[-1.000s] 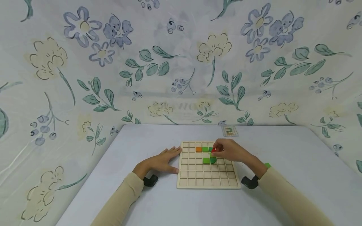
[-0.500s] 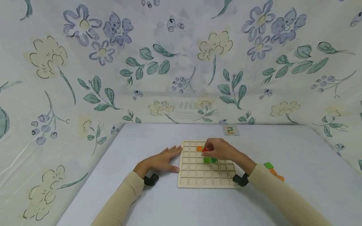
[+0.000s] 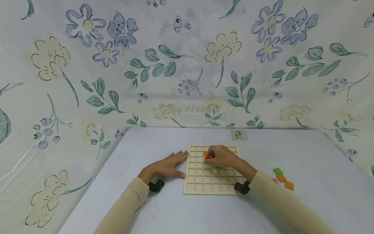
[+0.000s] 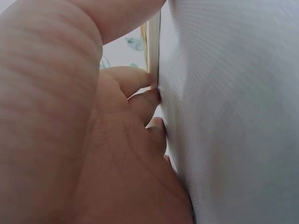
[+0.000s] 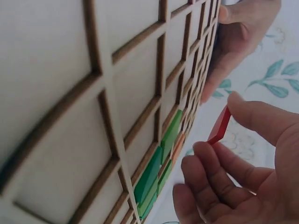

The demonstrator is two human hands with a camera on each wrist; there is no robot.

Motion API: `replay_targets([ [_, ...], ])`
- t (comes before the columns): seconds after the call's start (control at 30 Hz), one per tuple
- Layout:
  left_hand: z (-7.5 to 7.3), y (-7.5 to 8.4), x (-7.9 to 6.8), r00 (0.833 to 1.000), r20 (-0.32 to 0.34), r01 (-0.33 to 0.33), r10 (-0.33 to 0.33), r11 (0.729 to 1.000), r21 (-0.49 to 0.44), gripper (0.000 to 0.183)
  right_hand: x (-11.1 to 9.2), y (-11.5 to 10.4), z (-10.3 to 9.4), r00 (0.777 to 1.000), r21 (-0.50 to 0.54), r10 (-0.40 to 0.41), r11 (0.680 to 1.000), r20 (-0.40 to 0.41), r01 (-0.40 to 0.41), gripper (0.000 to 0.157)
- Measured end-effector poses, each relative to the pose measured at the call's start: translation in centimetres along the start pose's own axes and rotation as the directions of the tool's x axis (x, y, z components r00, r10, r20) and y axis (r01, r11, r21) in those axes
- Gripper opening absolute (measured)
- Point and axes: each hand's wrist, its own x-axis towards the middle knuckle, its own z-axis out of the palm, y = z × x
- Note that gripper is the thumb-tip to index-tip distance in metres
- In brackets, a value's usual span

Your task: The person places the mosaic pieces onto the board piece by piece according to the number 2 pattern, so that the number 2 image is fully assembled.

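A pale wooden board (image 3: 201, 188) with a grid of square cells lies on the white table. My left hand (image 3: 166, 167) rests flat at its left edge, thumb and fingertips touching the side. Over the board's upper middle, my right hand (image 3: 223, 157) pinches a small red tile (image 5: 220, 126) between thumb and fingers. The right wrist view shows that tile tilted and apart from the grid. Below it sit a dark green tile (image 5: 148, 173), lighter green tiles (image 5: 172, 130) and an orange tile (image 3: 205, 153) in cells. My right hand partly covers these in the head view.
To the right of the board lie loose tiles: a green one (image 3: 278, 171) and several orange ones (image 3: 289, 185), one partly behind the right sleeve. A small card (image 3: 238, 134) with a printed grid pattern lies near the back edge. Floral cloth (image 3: 187, 65) hangs behind the table.
My right hand has moved left across the board with the red tile, then slightly toward me. The loose tiles at right have come into sight. My left hand stays put.
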Motion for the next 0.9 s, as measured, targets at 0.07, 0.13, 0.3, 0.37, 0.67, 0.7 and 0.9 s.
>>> replay_targets([
  [0.07,0.0,0.0,0.0,1.000,0.000,0.000,0.000,1.000,0.001,0.100,0.1,-0.1,0.3,1.000,-0.019,0.021,1.000,-0.001,-0.021,0.028],
  [0.13,0.0,0.0,0.0,1.000,-0.001,-0.001,0.001,1.000,0.000,0.100,0.2,-0.1,0.6,1.000,-0.034,0.022,0.999,-0.003,-0.022,0.028],
  [0.3,0.1,-0.2,0.1,1.000,-0.005,0.005,-0.005,1.000,-0.004,0.101,0.3,-0.3,1.1,1.000,-0.047,0.007,0.999,-0.006,-0.008,0.027],
  [0.37,0.1,-0.3,0.1,1.000,-0.006,0.007,-0.007,1.000,-0.005,0.101,0.3,-0.4,1.3,1.000,-0.046,0.017,0.999,-0.002,-0.017,0.026],
  [0.67,0.2,-0.2,0.1,1.000,-0.005,0.001,-0.001,1.000,-0.008,0.100,0.2,-0.3,1.4,0.999,-0.034,0.041,0.999,0.019,-0.040,0.025],
  [0.7,0.1,-0.2,0.1,1.000,-0.004,0.003,-0.003,1.000,-0.007,0.100,0.2,-0.3,1.4,0.999,-0.037,0.037,0.999,0.020,-0.037,0.025],
  [0.9,0.1,-0.3,0.1,1.000,-0.002,-0.001,0.001,1.000,-0.001,0.099,0.3,-0.3,1.6,0.999,-0.077,0.026,0.997,0.031,-0.023,0.027],
])
